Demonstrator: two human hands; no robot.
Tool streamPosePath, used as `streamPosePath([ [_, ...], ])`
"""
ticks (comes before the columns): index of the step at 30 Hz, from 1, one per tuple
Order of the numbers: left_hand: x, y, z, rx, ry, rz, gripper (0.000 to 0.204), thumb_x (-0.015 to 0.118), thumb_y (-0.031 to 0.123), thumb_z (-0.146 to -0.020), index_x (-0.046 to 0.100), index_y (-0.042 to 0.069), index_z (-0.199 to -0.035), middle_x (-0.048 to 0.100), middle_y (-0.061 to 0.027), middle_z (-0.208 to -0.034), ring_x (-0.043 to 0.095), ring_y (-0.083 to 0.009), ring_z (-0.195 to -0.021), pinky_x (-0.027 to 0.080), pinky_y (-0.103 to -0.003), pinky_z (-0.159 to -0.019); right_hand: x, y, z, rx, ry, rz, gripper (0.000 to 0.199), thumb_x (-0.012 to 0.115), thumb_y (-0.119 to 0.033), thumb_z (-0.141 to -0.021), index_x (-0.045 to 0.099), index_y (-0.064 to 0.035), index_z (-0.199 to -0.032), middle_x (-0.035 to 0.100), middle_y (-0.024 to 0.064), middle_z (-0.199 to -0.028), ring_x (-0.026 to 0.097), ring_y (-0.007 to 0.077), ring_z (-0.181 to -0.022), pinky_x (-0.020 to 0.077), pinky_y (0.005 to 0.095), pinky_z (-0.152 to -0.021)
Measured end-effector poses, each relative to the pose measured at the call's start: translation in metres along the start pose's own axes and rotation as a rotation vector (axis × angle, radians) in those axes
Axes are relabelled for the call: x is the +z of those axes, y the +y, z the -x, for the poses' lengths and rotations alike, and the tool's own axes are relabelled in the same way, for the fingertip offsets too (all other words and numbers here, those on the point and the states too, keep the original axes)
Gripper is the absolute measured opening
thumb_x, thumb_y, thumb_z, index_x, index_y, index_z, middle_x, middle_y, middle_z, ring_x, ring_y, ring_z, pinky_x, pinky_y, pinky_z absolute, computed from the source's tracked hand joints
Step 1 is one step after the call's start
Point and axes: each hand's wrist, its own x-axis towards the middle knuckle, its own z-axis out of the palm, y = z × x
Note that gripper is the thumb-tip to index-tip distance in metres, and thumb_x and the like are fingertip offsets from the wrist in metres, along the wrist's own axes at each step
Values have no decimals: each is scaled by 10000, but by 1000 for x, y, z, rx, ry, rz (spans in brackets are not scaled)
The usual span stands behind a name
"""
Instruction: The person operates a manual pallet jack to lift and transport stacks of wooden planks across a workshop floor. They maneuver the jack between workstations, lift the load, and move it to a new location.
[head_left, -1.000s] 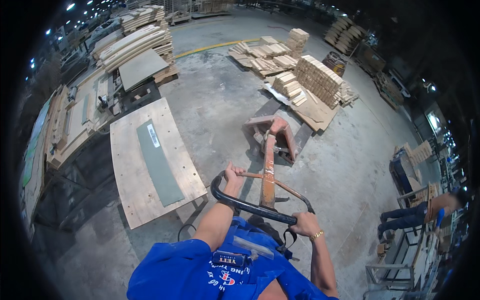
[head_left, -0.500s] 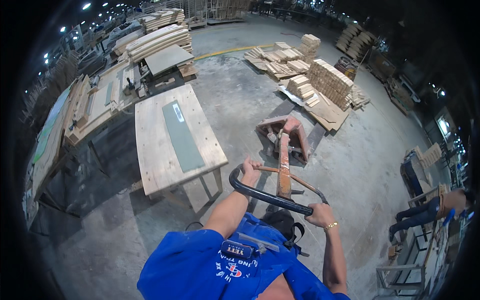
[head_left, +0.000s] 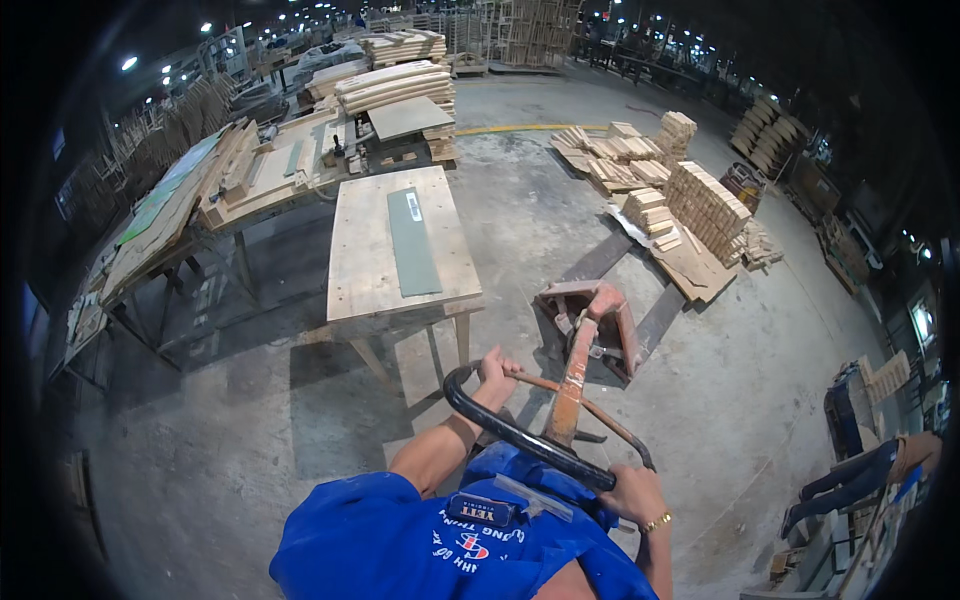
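Both my hands grip the black loop handle (head_left: 520,437) of an orange pallet jack (head_left: 590,325). My left hand (head_left: 494,372) holds the handle's upper left end, and my right hand (head_left: 632,494) holds its lower right end; a gold bracelet sits on that wrist. The orange tiller runs from the handle up to the jack's worn pump head, and the two flat forks (head_left: 655,320) stretch away over the concrete toward stacked wood. I wear a blue shirt (head_left: 450,535).
A wooden work table (head_left: 400,240) with a grey strip on top stands just left of the jack. Stacks of cut wood blocks (head_left: 700,205) on boards lie ahead. Long benches with boards line the left. A seated person (head_left: 860,475) is at the right edge.
The view has swung, so the table and the jack now look closer and more central. Both hands have kept their grip on the handle throughout.
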Motion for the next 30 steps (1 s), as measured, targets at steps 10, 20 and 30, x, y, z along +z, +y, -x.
streamPosePath([
  [10,-36,48,105,-11,11,-65,418,438,230,-854,232,165,-496,227,-13,-446,285,-193,-444,371,-420,-599,-35,-60,96,-50,-81,-8,245,657,-294,-612,555,-82,-681,557,139,-548,574,335,-570,465,407,-552],
  [20,-104,47,260,40,119,-73,410,380,233,-877,223,158,-506,222,-28,-433,306,-199,-440,368,-405,-604,2,-67,237,-179,-43,-91,272,672,-308,-622,531,-86,-692,541,107,-525,556,318,-525,436,389,-502],
  [30,-212,27,399,61,119,12,391,350,235,-881,253,150,-512,257,-30,-440,321,-206,-442,380,-404,-617,52,-75,391,-216,-43,-40,342,651,-375,-657,528,-68,-746,557,120,-541,575,324,-556,421,411,-476],
])
